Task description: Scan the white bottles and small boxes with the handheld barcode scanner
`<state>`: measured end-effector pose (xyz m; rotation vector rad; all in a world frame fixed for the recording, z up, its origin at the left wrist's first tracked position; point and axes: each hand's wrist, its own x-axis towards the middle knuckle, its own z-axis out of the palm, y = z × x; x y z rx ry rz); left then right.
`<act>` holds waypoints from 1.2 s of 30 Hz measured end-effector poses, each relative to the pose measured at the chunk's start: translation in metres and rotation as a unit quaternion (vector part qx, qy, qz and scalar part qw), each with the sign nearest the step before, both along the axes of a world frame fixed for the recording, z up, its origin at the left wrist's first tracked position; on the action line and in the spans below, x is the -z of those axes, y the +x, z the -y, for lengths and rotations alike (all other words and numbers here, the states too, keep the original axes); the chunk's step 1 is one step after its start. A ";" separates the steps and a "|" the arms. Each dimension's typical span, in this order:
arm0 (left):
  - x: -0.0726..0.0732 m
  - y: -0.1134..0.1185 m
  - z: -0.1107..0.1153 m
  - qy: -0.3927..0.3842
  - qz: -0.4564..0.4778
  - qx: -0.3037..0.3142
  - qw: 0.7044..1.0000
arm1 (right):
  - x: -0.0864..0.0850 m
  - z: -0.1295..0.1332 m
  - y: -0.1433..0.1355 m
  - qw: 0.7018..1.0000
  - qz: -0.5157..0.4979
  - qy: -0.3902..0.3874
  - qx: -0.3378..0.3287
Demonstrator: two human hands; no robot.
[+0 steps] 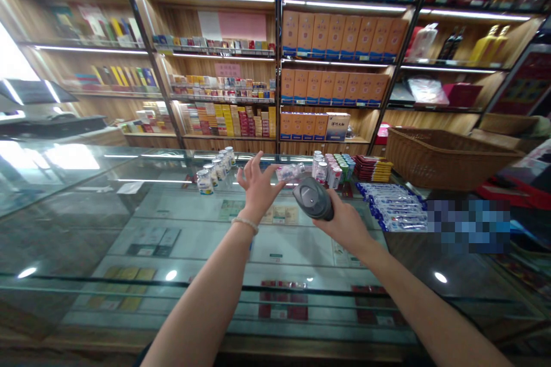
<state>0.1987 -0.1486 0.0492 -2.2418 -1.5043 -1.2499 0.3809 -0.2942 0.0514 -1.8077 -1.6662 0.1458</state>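
While both bare forearms stretch out over the glass display counter (129,223), the left hand (257,186) lifts with fingers spread, pinching a small clear-wrapped packet (289,172), and the right hand (344,223) wraps tight round a dark grey handheld scanner (313,199).

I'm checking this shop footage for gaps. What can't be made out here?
- Small bottle in the left hand, head view: label too small and blurred.
- Grey scanner in the right hand: its front faces away.
- Patch right of the blue packets: pixelated.
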 end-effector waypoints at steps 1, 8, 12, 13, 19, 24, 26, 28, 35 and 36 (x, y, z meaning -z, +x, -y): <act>0.000 0.000 0.000 -0.001 0.000 0.001 1.000 | 0.000 0.000 0.000 1.000 -0.005 0.001 0.001; -0.001 -0.001 0.000 -0.002 -0.004 0.006 1.000 | -0.001 0.000 0.001 1.000 -0.003 -0.008 -0.007; 0.001 -0.001 -0.001 -0.001 -0.006 0.011 1.000 | -0.004 -0.002 0.002 0.998 0.059 -0.034 0.019; 0.001 -0.001 -0.001 -0.002 -0.006 0.011 1.000 | -0.004 -0.002 0.002 0.995 0.082 -0.045 0.030; 0.001 -0.001 -0.001 0.001 -0.007 0.005 1.000 | -0.002 -0.007 0.007 0.977 0.188 -0.081 0.052; 0.001 -0.001 -0.001 -0.002 -0.003 0.008 1.000 | 0.006 -0.012 0.014 0.971 0.224 -0.069 0.055; 0.000 0.000 0.000 -0.004 -0.003 0.007 1.000 | 0.010 -0.014 0.017 0.971 0.225 -0.065 0.047; -0.001 0.000 0.001 -0.007 -0.002 0.007 1.000 | 0.014 -0.017 0.018 0.972 0.228 -0.054 0.035; -0.001 0.000 0.001 -0.009 -0.003 0.010 1.000 | 0.026 -0.021 0.016 0.971 0.233 -0.014 0.054; 0.000 0.000 0.000 -0.007 -0.003 0.009 1.000 | 0.027 -0.021 0.015 0.971 0.232 -0.016 0.054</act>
